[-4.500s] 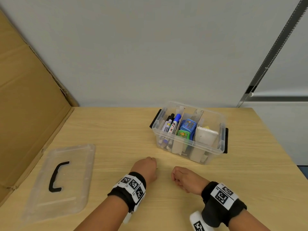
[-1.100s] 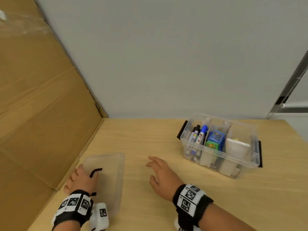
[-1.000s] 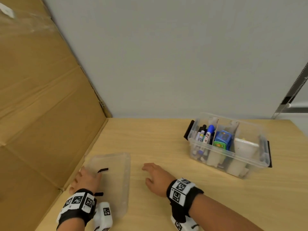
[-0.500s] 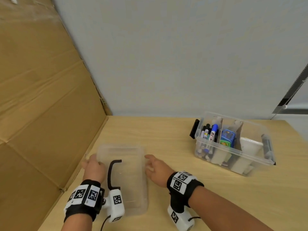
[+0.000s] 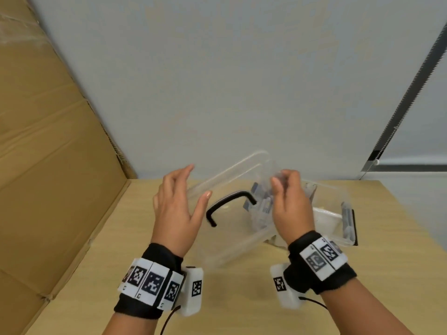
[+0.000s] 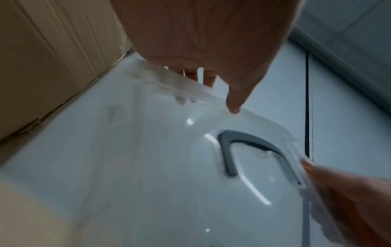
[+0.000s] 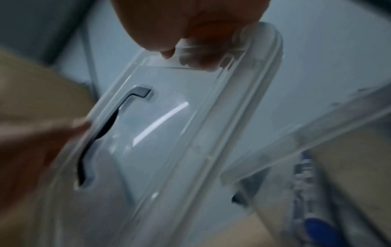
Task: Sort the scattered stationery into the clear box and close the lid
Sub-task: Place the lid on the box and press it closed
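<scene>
Both hands hold the clear lid (image 5: pixel 232 228) in the air, tilted, just left of and in front of the clear box (image 5: pixel 343 238). My left hand (image 5: pixel 193 187) pinches the lid's left rim, thumb on top and fingers behind it. My right hand (image 5: pixel 281 180) grips the right rim with curled fingers. The lid's black handle (image 6: pixel 225 155) faces me. The box stands on the table, partly hidden by the right hand, with markers (image 7: pixel 317 225) and other stationery inside. The black latch (image 5: pixel 353 226) on the box's right end hangs down.
A big sheet of cardboard (image 5: pixel 48 165) leans along the left edge of the wooden table (image 5: pixel 242 298). A pale wall stands close behind the table. No loose stationery shows on the tabletop.
Half a second ago the lid lay flat on the table at the left with a hand on each side. Now both hands have raised it, tilted it and carried it right, up to the box.
</scene>
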A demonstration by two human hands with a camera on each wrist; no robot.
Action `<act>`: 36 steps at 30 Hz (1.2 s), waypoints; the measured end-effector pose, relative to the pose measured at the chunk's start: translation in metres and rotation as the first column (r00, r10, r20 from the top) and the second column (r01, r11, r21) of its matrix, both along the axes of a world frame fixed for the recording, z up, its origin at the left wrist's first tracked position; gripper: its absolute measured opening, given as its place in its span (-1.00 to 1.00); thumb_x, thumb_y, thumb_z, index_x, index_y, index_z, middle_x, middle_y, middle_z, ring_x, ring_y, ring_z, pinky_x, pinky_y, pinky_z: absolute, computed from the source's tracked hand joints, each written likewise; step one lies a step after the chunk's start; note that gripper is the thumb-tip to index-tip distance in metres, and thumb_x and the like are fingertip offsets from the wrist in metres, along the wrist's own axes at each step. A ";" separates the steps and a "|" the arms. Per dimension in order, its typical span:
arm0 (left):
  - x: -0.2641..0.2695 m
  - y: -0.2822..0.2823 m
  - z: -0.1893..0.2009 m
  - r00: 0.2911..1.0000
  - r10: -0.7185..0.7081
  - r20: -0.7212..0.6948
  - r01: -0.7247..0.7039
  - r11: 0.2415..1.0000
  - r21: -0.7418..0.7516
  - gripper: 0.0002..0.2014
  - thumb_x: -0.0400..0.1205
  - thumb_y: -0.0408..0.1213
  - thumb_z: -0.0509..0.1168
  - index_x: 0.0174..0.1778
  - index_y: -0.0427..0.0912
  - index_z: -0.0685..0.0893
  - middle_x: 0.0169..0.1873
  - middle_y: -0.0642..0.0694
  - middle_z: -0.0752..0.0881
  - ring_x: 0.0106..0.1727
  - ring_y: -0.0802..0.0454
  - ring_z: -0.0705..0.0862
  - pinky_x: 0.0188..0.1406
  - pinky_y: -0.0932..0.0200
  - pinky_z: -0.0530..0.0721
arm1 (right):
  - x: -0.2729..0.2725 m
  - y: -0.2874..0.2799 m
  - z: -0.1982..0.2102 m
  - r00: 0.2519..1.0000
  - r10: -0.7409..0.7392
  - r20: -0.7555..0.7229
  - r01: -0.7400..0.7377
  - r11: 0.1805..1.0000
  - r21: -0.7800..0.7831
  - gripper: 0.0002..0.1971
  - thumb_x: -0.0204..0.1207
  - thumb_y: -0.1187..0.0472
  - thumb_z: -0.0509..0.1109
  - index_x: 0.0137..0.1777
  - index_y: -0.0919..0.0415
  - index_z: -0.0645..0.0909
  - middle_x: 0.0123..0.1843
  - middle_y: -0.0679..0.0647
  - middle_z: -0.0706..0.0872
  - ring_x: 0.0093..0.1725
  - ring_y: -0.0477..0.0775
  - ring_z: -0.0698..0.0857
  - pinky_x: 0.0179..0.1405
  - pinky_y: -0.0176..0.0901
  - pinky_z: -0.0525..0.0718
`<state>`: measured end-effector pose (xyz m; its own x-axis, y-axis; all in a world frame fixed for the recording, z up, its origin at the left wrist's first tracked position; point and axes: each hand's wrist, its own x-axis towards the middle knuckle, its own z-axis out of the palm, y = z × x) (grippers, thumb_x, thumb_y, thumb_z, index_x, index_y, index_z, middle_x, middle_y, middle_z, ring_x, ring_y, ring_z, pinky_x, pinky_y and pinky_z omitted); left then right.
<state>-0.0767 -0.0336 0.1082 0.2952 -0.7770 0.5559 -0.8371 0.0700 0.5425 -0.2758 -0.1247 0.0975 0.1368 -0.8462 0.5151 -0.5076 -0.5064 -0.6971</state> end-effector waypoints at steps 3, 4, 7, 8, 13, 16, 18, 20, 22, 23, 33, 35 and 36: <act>-0.022 -0.014 -0.005 0.976 -0.012 -0.216 0.020 0.999 0.037 -0.24 0.57 0.14 0.24 0.64 0.04 0.06 0.53 0.04 0.28 0.50 0.24 0.24 0.55 0.06 0.26 | -0.045 -0.014 -0.003 0.970 -0.109 0.215 0.097 0.993 0.067 -0.81 0.70 0.04 0.05 0.15 0.12 0.37 -0.19 -0.13 0.56 -0.26 -0.31 0.57 -0.34 -0.37 0.48; -0.033 -0.020 -0.006 0.950 -0.073 -0.305 0.093 0.994 0.050 -0.21 0.58 0.11 0.24 0.65 0.05 0.00 0.57 0.06 0.24 0.51 0.28 0.22 0.56 0.09 0.25 | -0.057 -0.017 -0.006 0.961 -0.138 0.241 0.119 0.989 0.093 -0.83 0.71 0.08 0.05 0.15 0.15 0.37 -0.22 -0.10 0.55 -0.29 -0.30 0.55 -0.37 -0.39 0.45; -0.064 -0.049 -0.016 0.877 -0.217 -0.428 0.277 0.957 0.083 -0.26 0.65 0.01 0.19 0.66 0.08 -0.09 0.60 0.05 0.30 0.58 0.19 0.30 0.57 0.05 0.32 | -0.087 -0.028 -0.020 0.939 -0.224 0.261 0.174 0.964 0.202 -0.77 0.73 0.15 0.04 0.25 0.25 0.36 -0.19 -0.05 0.55 -0.25 -0.20 0.55 -0.36 -0.35 0.42; -0.072 -0.062 -0.021 0.879 -0.219 -0.424 0.286 0.953 0.100 -0.27 0.67 0.01 0.17 0.66 0.06 -0.10 0.60 0.02 0.31 0.59 0.13 0.31 0.58 -0.01 0.34 | -0.096 -0.032 -0.026 0.931 -0.249 0.267 0.182 0.951 0.249 -0.75 0.73 0.18 0.04 0.30 0.27 0.36 -0.16 -0.04 0.56 -0.22 -0.15 0.57 -0.34 -0.35 0.43; -0.095 -0.128 -0.047 0.923 -0.122 -0.366 0.270 0.882 0.386 -0.25 0.68 0.03 0.15 0.67 -0.14 -0.09 0.65 -0.13 0.17 0.65 -0.05 0.18 0.63 -0.07 0.22 | -0.128 -0.052 -0.053 0.935 -0.351 0.045 0.320 0.893 0.315 -0.61 0.65 0.32 0.14 0.46 0.35 0.35 0.31 0.29 0.50 0.31 0.31 0.46 0.31 0.04 0.45; -0.103 -0.146 -0.057 0.969 -0.078 -0.235 0.197 0.818 0.540 -0.30 0.70 0.04 0.10 0.66 -0.19 -0.01 0.60 -0.20 0.27 0.60 -0.12 0.26 0.56 -0.01 0.28 | -0.137 -0.059 -0.064 0.930 -0.316 -0.186 0.367 0.826 0.429 -0.53 0.64 0.33 0.12 0.55 0.34 0.26 0.49 0.35 0.32 0.45 0.37 0.26 0.47 0.11 0.23; -0.106 -0.148 -0.058 0.982 -0.079 -0.172 0.167 0.789 0.591 -0.32 0.71 0.05 0.06 0.66 -0.19 0.01 0.61 -0.21 0.26 0.59 -0.13 0.31 0.51 0.03 0.32 | -0.138 -0.060 -0.069 0.945 -0.270 -0.184 0.327 0.795 0.511 -0.52 0.67 0.31 0.07 0.59 0.34 0.19 0.53 0.34 0.32 0.48 0.39 0.26 0.48 0.13 0.24; -0.105 -0.149 -0.058 0.982 -0.079 -0.173 0.170 0.772 0.612 -0.32 0.71 0.05 0.05 0.66 -0.18 -0.01 0.63 -0.20 0.22 0.60 -0.12 0.29 0.52 0.03 0.31 | -0.138 -0.061 -0.072 0.951 -0.259 -0.169 0.309 0.796 0.520 -0.51 0.67 0.31 0.05 0.59 0.35 0.17 0.52 0.35 0.35 0.48 0.39 0.28 0.48 0.15 0.26; -0.103 -0.148 -0.058 0.979 -0.069 -0.191 0.174 0.765 0.620 -0.33 0.71 0.03 0.06 0.66 -0.17 -0.03 0.62 -0.22 0.23 0.59 -0.16 0.30 0.52 0.00 0.31 | -0.138 -0.065 -0.071 0.954 -0.250 -0.165 0.300 0.799 0.521 -0.51 0.68 0.32 0.05 0.61 0.33 0.17 0.53 0.34 0.35 0.50 0.38 0.28 0.49 0.16 0.27; -0.103 -0.146 -0.060 0.979 -0.058 -0.193 0.168 0.766 0.620 -0.34 0.71 0.02 0.06 0.66 -0.17 -0.03 0.60 -0.23 0.25 0.57 -0.18 0.31 0.51 -0.03 0.33 | -0.139 -0.067 -0.070 0.957 -0.237 -0.165 0.289 0.802 0.523 -0.50 0.68 0.31 0.06 0.61 0.32 0.16 0.54 0.33 0.35 0.51 0.37 0.29 0.51 0.15 0.27; -0.116 -0.116 -0.067 0.992 0.113 -0.058 -0.060 0.818 0.572 -0.30 0.68 0.15 -0.03 0.65 -0.16 -0.02 0.54 -0.23 0.27 0.49 -0.18 0.38 0.41 -0.06 0.47 | -0.142 -0.088 -0.055 0.980 -0.089 -0.180 0.170 0.845 0.507 -0.54 0.71 0.27 0.05 0.60 0.23 0.24 0.54 0.22 0.43 0.49 0.20 0.42 0.48 -0.06 0.33; -0.113 -0.121 -0.067 0.993 0.117 -0.027 -0.080 0.814 0.575 -0.30 0.67 0.19 -0.03 0.64 -0.12 0.02 0.49 -0.22 0.31 0.44 -0.18 0.42 0.31 -0.07 0.53 | -0.142 -0.089 -0.056 0.978 -0.087 -0.189 0.173 0.845 0.506 -0.52 0.71 0.26 0.04 0.62 0.21 0.20 0.55 0.22 0.41 0.50 0.21 0.42 0.48 -0.05 0.34; -0.111 -0.124 -0.067 0.993 0.117 -0.021 -0.083 0.811 0.579 -0.31 0.66 0.20 -0.03 0.64 -0.11 0.03 0.48 -0.22 0.32 0.43 -0.18 0.43 0.29 -0.08 0.54 | -0.141 -0.089 -0.057 0.977 -0.086 -0.193 0.174 0.844 0.508 -0.51 0.71 0.26 0.04 0.64 0.20 0.15 0.55 0.22 0.39 0.50 0.21 0.41 0.48 -0.03 0.34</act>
<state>-0.1881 -0.1573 0.0411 0.4052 -0.9142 -0.0037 -0.7907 -0.3525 0.5005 -0.4163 -0.2135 0.0405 0.0478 -0.9986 -0.0239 -0.6674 -0.0141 -0.7445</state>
